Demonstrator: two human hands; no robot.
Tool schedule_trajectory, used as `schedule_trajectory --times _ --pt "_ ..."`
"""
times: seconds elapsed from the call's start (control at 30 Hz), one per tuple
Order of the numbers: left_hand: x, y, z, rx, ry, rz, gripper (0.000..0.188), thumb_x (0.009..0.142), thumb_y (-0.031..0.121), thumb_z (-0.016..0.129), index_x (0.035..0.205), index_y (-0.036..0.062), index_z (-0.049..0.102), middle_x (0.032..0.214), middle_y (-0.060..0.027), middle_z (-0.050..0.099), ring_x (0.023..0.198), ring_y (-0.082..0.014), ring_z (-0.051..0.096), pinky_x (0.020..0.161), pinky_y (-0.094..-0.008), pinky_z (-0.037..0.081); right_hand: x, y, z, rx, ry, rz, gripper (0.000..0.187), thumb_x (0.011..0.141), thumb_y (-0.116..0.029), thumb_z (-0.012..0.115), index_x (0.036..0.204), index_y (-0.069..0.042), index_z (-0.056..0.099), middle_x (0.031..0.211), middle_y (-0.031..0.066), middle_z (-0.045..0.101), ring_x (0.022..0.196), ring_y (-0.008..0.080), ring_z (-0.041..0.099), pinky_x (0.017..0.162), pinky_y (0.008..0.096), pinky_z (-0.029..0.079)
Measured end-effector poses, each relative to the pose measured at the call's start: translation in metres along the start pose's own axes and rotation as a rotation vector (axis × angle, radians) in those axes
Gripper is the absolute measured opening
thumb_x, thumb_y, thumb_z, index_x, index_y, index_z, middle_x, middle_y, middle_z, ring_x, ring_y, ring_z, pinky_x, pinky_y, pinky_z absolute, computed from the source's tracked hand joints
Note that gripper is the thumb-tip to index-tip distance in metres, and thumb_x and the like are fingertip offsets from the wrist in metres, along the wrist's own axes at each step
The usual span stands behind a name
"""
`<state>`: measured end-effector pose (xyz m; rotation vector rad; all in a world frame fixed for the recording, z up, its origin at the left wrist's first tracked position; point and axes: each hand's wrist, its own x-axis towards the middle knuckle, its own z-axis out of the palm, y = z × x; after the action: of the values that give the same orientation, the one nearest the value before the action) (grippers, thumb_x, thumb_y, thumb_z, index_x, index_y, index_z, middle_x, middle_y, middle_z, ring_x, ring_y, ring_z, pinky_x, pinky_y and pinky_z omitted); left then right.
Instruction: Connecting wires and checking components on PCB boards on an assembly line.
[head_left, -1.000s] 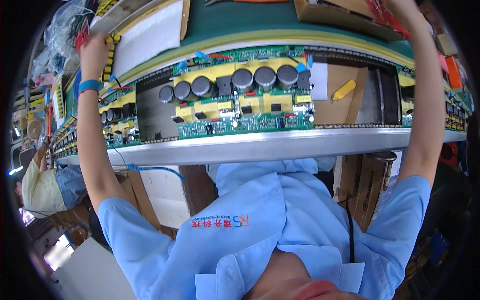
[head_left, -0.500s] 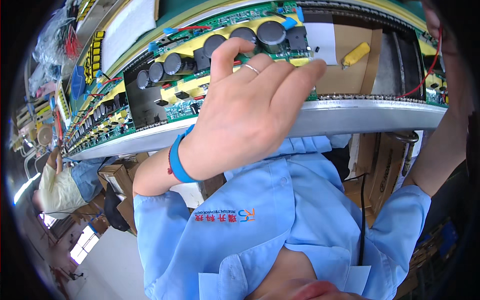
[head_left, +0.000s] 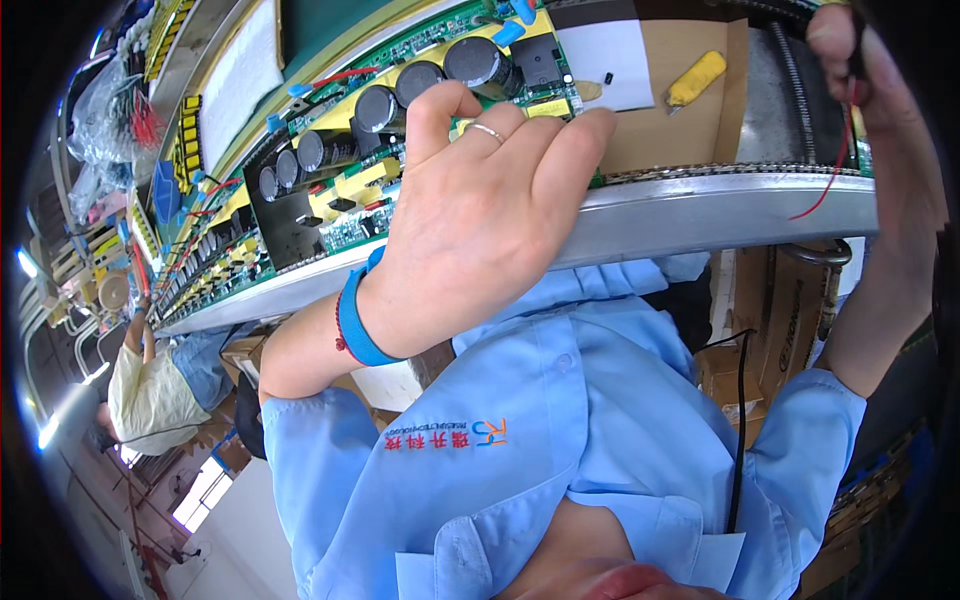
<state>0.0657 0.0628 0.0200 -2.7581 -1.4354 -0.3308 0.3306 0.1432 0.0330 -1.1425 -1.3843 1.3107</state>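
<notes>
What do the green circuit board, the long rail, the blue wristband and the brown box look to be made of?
Circuit board: probably hard laminate, judging by its flat green surface. Rail: most likely metal, smooth and silvery with a dull sheen. Wristband: matte blue, perhaps fabric or rubber; it curves snugly, but no clear texture shows. Brown box: seemingly cardboard, from its plain matte walls.

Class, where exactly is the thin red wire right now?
In the head view, the thin red wire trails down at the upper right, from the right hand across the silver rail.
</notes>
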Motion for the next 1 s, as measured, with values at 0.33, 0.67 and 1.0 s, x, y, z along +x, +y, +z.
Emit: schedule_trajectory --times 0.33,0.67,1.0 --pt "0.012 0.007 0.029 -0.100 0.204 0.028 0.047 0.069 0.005 0.071 0.115 0.0062 0.059 0.082 -0.0028 0.061 0.073 -0.0192 0.059 0.078 -0.0357 0.037 -0.002 -0.040 0.061 -0.046 -0.005 0.123 0.019 0.084 -0.012 0.063 0.099 -0.003 0.055 0.077 0.0077 0.065 0.065 0.0150 0.066 0.056 0.0221 0.053" --pt "0.002 -0.013 -0.021 -1.497 -0.135 -0.489 0.016 0.090 0.013 0.069 0.096 -0.0020 0.066 0.099 -0.0100 0.071 0.082 -0.0133 0.064 0.068 -0.0267 0.050 0.004 -0.024 0.064 -0.028 -0.561 -0.070 0.058 0.087 -0.023 0.070 0.132 0.004 0.044 0.096 0.0086 0.062 0.090 0.0142 0.060 0.081 0.0255 0.046" --pt "-0.019 -0.012 -0.017 -1.690 0.039 -0.466 0.025 0.081 0.002 0.077 0.098 -0.0027 0.060 0.088 -0.0113 0.069 0.073 -0.0136 0.065 0.065 -0.0262 0.055 0.005 -0.051 0.104 -0.175 -0.509 -0.211 0.030 0.093 -0.014 0.063 0.115 0.007 0.059 0.087 0.0098 0.069 0.078 0.0114 0.065 0.075 0.0242 0.051"
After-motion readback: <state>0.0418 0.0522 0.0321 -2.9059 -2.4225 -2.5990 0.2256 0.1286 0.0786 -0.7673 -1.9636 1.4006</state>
